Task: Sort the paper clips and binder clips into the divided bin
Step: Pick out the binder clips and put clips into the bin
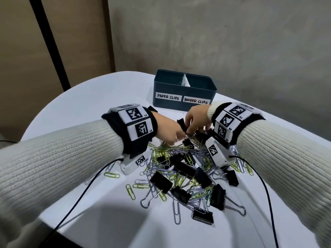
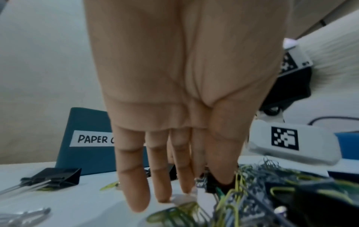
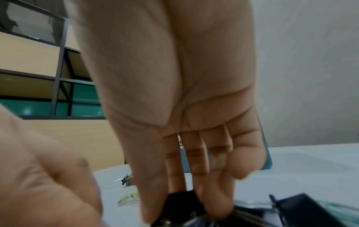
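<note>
Near edge of table (image 1: 75,104): loose binder clips (image 1: 161,181) and scattered paper clips (image 1: 176,214) lie nearest you, black clips mixed among silver and yellow-green wire ones.

Middle of table: the main tangle of paper clips and binder clips, heaped together and touching one another. Nothing here is sorted yet.

Your left hand (image 1: 166,130): down at the far side of the heap, long fingers (image 2: 134,176) nearly straight and close together, tips at the tablecloth. Thumb and forefinger pinch into the wire tangle beside a small black clip (image 2: 210,182). You cannot tell exactly what they grip.

Your right hand (image 1: 196,119): just beside the left, fingers curled down and closed round a black binder clip (image 1: 181,123) that stands up out of the heap. Wire clips appear snagged on it.

Stray binder clip (image 2: 56,176): lies alone on the cloth in front of the bin's left half.

Far edge of table: the divided bin (image 1: 184,102), labelled PAPER CLIPS on the left and BINDER CLIPS on the right, a white divider showing inside. Its contents are hidden from you.

Step in hand: freeing one binder clip from the tangle, early in the sort by the look of the heap.

Next move calls for: holding the paper clips down with your left hand, lifting the binder clip clear, then carrying it over the right compartment.
</note>
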Action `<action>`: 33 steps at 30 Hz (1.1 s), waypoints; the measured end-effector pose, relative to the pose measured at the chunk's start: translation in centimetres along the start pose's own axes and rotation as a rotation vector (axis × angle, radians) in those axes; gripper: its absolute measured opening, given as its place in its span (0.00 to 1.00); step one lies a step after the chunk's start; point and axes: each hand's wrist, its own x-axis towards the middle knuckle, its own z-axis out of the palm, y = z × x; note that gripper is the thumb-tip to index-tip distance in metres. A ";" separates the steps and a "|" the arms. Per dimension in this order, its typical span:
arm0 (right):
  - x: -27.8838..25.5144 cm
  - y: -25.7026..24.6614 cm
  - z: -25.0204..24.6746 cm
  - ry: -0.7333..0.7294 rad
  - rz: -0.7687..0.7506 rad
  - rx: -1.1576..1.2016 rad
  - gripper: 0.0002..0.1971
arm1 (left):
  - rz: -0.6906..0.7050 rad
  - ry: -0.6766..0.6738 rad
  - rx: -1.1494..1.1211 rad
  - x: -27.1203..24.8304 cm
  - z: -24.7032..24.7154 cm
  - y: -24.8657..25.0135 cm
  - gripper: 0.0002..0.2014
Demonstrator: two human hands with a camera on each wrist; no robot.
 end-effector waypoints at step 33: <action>-1.7 -2.6 -0.6 -0.082 -0.023 -0.059 0.19 | -0.065 -0.101 -0.377 -1.8 0.9 -1.8 0.20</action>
